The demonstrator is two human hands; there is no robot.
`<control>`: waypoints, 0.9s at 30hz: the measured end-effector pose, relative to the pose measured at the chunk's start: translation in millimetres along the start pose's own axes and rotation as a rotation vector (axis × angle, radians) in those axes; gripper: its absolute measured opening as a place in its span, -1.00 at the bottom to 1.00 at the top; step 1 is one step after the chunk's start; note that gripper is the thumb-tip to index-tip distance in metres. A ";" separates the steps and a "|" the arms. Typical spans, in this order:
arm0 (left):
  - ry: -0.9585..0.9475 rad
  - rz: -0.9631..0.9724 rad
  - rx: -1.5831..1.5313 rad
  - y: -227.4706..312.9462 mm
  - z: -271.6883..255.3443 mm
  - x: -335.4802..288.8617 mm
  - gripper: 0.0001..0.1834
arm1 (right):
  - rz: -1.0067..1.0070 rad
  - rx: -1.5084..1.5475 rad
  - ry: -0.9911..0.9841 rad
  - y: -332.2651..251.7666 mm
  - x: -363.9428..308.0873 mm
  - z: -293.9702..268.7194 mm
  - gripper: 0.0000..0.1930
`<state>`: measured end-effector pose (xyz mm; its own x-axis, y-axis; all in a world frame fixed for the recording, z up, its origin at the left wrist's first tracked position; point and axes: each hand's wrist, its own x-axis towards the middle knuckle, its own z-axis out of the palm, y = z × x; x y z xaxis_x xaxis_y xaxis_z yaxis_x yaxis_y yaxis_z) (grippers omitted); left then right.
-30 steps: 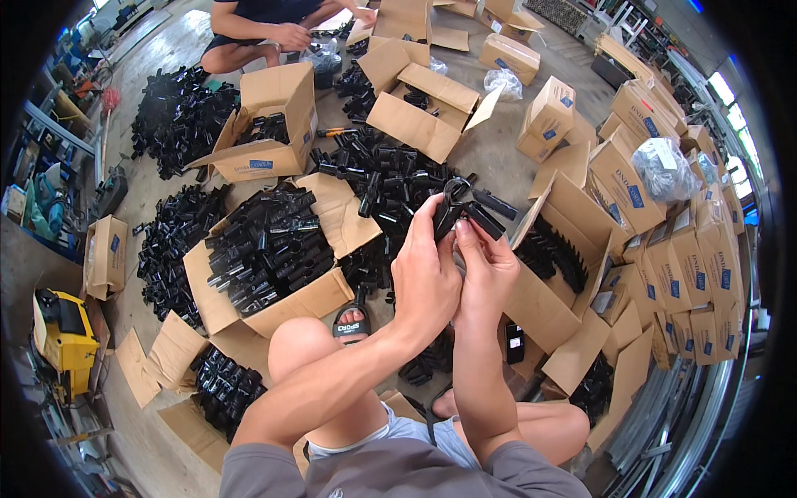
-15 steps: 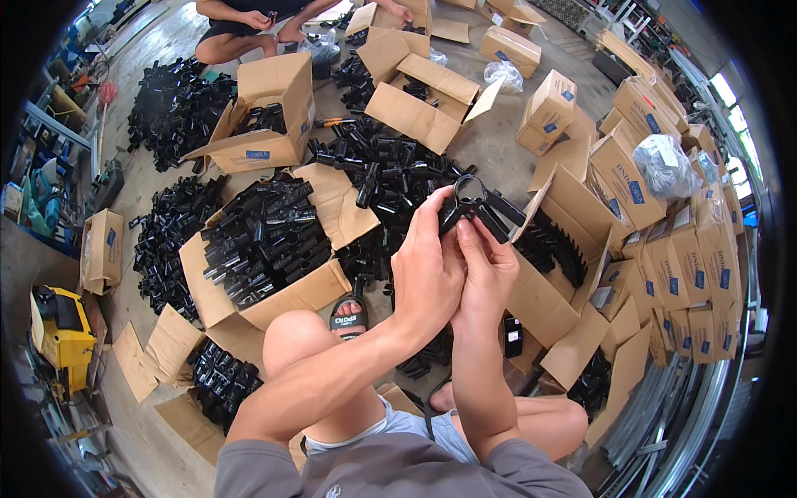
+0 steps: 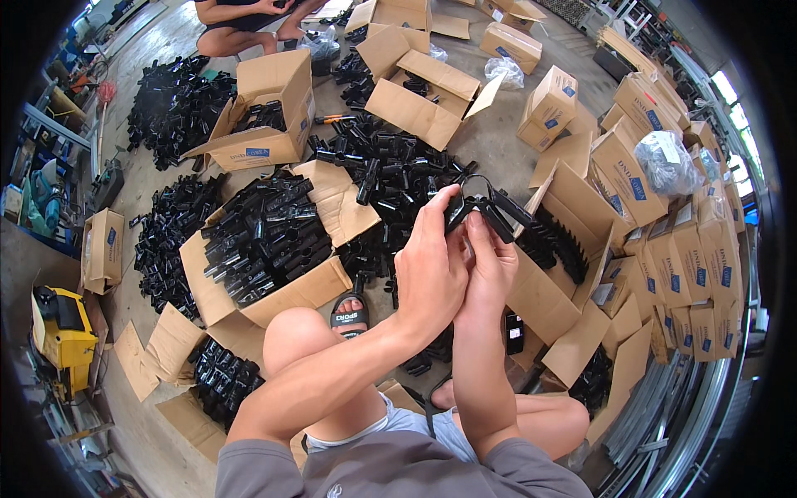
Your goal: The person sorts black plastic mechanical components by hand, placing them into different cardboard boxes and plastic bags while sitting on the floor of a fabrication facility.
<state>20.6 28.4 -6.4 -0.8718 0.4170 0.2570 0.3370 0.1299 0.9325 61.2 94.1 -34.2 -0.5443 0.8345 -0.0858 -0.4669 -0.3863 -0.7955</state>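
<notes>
In front of me, both my hands hold up one glossy black clamp-like part (image 3: 496, 224) with a thin curved ring at its top and short tube-shaped arms. My left hand (image 3: 430, 270) wraps round its left side, fingers pointing up. Pressed against it, my right hand (image 3: 488, 270) has its thumb on the part's lower middle. The fingers hide much of the piece. Behind it on the right, an open carton (image 3: 531, 290) contains neat rows of black parts (image 3: 560, 245). Loose black parts (image 3: 390, 170) are heaped on the floor beyond my hands.
An open carton (image 3: 303, 290) full of black parts stands by my left knee. Another open carton (image 3: 257, 153) is farther off. Closed cartons (image 3: 677, 261) are stacked at right beside metal profiles (image 3: 656, 432). A yellow machine (image 3: 62, 340) stands far left. Another person (image 3: 241, 17) crouches at the back.
The black part has shifted slightly right and tilted a little between my fingers; both hands keep their grip. At the back, the crouching person's hands have moved up toward the picture's edge.
</notes>
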 end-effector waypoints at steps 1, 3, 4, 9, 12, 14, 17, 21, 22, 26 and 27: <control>0.015 0.019 -0.003 -1.0 1.1 0.0 -0.50 | -0.008 -0.041 0.013 1.8 1.7 -1.3 -0.77; 0.036 0.037 -0.013 -4.4 0.8 0.3 -0.51 | -0.036 -0.049 -0.040 6.6 0.8 -5.3 -0.77; 0.028 0.018 -0.032 -7.1 -0.7 0.4 -0.51 | -0.066 -0.062 -0.092 8.3 -0.4 -4.8 -0.77; 0.042 -0.006 -0.045 -1.7 -0.6 1.0 -0.55 | 0.002 -0.013 -0.030 7.6 -1.2 -1.8 -0.75; 0.031 -0.055 -0.050 0.0 -3.2 2.3 -0.55 | 0.000 -0.051 -0.018 7.0 -1.6 1.1 -0.75; 0.028 -0.040 -0.065 -0.1 -4.6 2.5 -0.55 | -0.020 -0.074 -0.026 7.4 -1.6 1.9 -0.75; 0.040 -0.012 -0.039 -2.7 -3.4 1.9 -0.55 | -0.016 -0.033 -0.030 7.8 -1.6 -2.2 -0.75; 0.054 -0.024 -0.029 -1.0 -4.4 3.4 -0.55 | 0.021 -0.023 -0.015 5.4 -2.5 6.9 -0.77; 0.052 -0.039 -0.037 0.2 -5.4 3.5 -0.55 | 0.020 -0.057 -0.001 5.1 -2.8 8.8 -0.77; 0.029 -0.068 -0.065 3.8 -7.4 4.0 -0.56 | -0.003 -0.130 -0.001 3.5 -4.5 8.2 -0.78; 0.032 -0.067 -0.062 2.9 -7.3 3.6 -0.56 | -0.017 -0.123 -0.010 5.3 -5.1 6.8 -0.78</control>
<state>15.8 23.7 -0.9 -0.9029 0.3803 0.2003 0.2556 0.1003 0.9616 56.8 85.1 -33.9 -0.5442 0.8363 -0.0666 -0.3873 -0.3209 -0.8643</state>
